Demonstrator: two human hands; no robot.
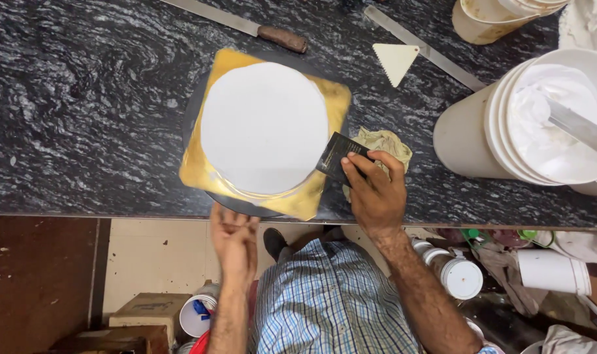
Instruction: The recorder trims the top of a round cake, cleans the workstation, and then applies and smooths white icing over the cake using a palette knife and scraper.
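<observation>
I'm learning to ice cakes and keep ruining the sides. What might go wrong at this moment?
The right hand holds the black scraper against the white cake; tilting it might gouge the icing. The left hand is at the turntable's near edge; a jerk might shift the gold board. The crumpled cloth nearby may snag the hand.

- Left hand [233,239] blurred, fingers pointing up and away, forearm straight below.
- Right hand [374,187] curled in a pinch, fingers forward, forearm angling down-right.
</observation>
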